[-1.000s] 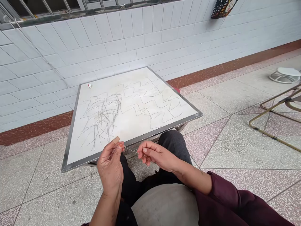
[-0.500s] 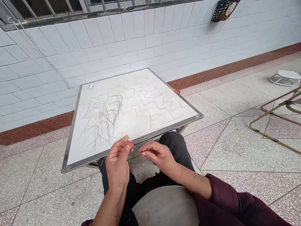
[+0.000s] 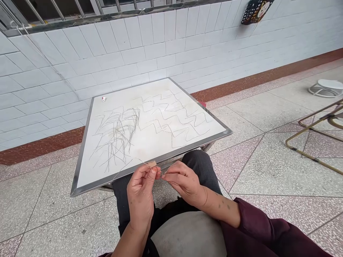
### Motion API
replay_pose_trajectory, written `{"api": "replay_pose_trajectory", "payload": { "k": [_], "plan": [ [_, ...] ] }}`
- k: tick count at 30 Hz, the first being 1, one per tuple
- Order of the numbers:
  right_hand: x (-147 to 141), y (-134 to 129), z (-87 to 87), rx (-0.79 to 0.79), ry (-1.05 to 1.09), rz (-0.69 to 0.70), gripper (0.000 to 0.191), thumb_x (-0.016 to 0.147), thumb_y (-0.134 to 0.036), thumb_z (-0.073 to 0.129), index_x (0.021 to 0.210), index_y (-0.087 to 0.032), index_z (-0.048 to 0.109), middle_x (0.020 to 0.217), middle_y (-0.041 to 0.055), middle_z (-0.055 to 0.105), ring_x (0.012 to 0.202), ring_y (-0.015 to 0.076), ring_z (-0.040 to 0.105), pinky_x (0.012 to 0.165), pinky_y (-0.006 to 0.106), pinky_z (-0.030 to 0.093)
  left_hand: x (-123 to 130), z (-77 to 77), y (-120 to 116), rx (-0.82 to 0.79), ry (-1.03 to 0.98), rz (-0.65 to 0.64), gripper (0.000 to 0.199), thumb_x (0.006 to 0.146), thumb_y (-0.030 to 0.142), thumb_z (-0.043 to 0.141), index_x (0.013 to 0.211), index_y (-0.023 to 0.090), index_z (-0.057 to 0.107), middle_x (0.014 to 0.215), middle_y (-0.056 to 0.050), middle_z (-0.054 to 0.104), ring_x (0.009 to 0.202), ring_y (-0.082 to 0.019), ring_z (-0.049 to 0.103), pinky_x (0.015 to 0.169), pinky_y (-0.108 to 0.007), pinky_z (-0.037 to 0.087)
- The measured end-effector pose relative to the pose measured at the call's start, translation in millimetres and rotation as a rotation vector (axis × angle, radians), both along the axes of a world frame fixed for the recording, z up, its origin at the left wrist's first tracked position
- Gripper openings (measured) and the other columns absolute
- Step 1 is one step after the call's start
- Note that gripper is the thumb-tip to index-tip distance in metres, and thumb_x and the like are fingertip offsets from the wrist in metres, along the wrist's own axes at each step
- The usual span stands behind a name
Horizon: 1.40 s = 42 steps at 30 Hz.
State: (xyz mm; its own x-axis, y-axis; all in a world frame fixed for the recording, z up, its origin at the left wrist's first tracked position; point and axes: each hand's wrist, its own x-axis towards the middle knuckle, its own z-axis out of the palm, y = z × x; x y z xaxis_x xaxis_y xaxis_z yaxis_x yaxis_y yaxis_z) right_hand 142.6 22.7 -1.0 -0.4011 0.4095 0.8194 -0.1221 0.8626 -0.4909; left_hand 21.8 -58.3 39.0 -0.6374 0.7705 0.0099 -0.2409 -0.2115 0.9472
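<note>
My left hand [image 3: 142,196] is closed in a pinch around a small flat tan piece [image 3: 152,164] and a thin wire [image 3: 142,161], which sticks out to the left over the table edge. Close beside its fingertips, my right hand [image 3: 184,184] pinches the wire's other end between thumb and forefinger. Both hands are just off the near edge of a white table [image 3: 152,142] with a metal rim. Many thin dark wires lie on it: a tangled pile of fairly straight ones [image 3: 116,134] at left, zigzag-bent ones [image 3: 174,116] at right. The pinched wire end is mostly hidden.
A tiny white and red object [image 3: 104,99] sits at the table's far left corner. A white tiled wall [image 3: 155,46] stands behind. To the right are a folding metal frame [image 3: 308,153] and a round white stool [image 3: 327,85]. My knees are under the near edge.
My left hand has moved slightly right and down, bringing its fingertips close to my right hand's. The tan piece has turned flatter, and more wire now extends leftward.
</note>
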Motion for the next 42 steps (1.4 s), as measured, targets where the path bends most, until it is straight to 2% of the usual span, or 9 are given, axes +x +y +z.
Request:
{"api": "replay_pose_trajectory", "payload": {
  "k": [5,10,17,23,26,33,37,42],
  "plan": [
    [2.0,2.9,1.0,0.166,-0.039,-0.009,0.031,0.088,-0.008,0.059,0.115,-0.023,0.064,0.09,0.0048,0.07,0.077,0.0166,0.062,0.066,0.031,0.054,1.8,1.9,-4.9,-0.085,0.128,-0.046,0.017,0.075,0.028,0.078,0.09,0.021,0.073,0.083,-0.001,0.072,0.079,-0.014,0.067,0.075,-0.025,0.054],
    [1.6,3.9,6.4,0.307,-0.001,-0.031,0.02,0.084,-0.007,0.065,0.099,-0.021,0.067,0.085,0.0029,0.072,0.078,0.0164,0.066,0.064,0.03,0.055,1.4,0.3,-7.0,-0.079,0.097,-0.025,0.017,0.078,0.028,0.074,0.093,0.02,0.073,0.081,-0.001,0.071,0.076,-0.013,0.066,0.075,-0.025,0.054],
    [0.0,3.9,10.7,0.311,0.085,-0.011,0.016,0.082,-0.004,0.067,0.086,-0.019,0.065,0.08,0.002,0.072,0.074,0.015,0.066,0.061,0.028,0.054,5.2,3.7,-9.0,-0.003,-0.072,-0.018,0.018,0.079,0.027,0.073,0.095,0.018,0.071,0.076,-0.001,0.069,0.073,-0.013,0.064,0.073,-0.027,0.052],
    [0.2,2.8,9.8,0.274,0.07,0.009,0.02,0.082,-0.003,0.066,0.089,-0.021,0.065,0.082,0.0021,0.071,0.075,0.0153,0.064,0.062,0.029,0.054,3.4,6.2,-8.9,-0.056,-0.025,-0.048,0.021,0.078,0.026,0.075,0.098,0.019,0.072,0.08,-0.001,0.07,0.074,-0.012,0.065,0.074,-0.025,0.053],
    [0.0,0.4,8.0,0.135,0.096,0.05,0.019,0.086,-0.007,0.062,0.096,-0.023,0.065,0.086,0.0029,0.069,0.077,0.0157,0.063,0.065,0.031,0.054,4.6,5.9,-10.1,-0.047,0.001,-0.026,0.023,0.076,0.025,0.077,0.098,0.02,0.071,0.078,0.0,0.07,0.073,-0.012,0.066,0.074,-0.025,0.054],
    [-5.9,-10.7,6.3,-0.446,0.152,0.086,0.005,0.088,-0.024,0.065,0.09,-0.024,0.061,0.083,0.0025,0.063,0.08,0.0172,0.061,0.072,0.032,0.053,11.5,4.4,-11.3,-0.015,0.092,0.095,0.023,0.077,0.025,0.076,0.099,0.021,0.071,0.082,-0.001,0.073,0.076,-0.015,0.069,0.073,-0.027,0.056],
    [-12.0,-16.9,7.5,-0.696,0.207,0.218,0.009,0.087,-0.029,0.067,0.09,-0.023,0.06,0.085,0.0015,0.061,0.078,0.0147,0.061,0.069,0.028,0.054,13.4,2.8,-10.3,0.025,0.129,0.162,0.017,0.076,0.024,0.077,0.092,0.021,0.071,0.086,-0.002,0.073,0.08,-0.017,0.069,0.075,-0.03,0.057],
    [-20.9,-22.9,9.5,-0.975,0.307,0.36,0.013,0.086,-0.03,0.069,0.086,-0.022,0.059,0.08,-0.0007,0.062,0.071,0.0116,0.061,0.069,0.026,0.054,12.0,1.7,-9.5,0.055,0.114,0.17,0.011,0.079,0.024,0.074,0.088,0.021,0.069,0.085,-0.001,0.073,0.079,-0.016,0.069,0.076,-0.029,0.056]
  ]
}}
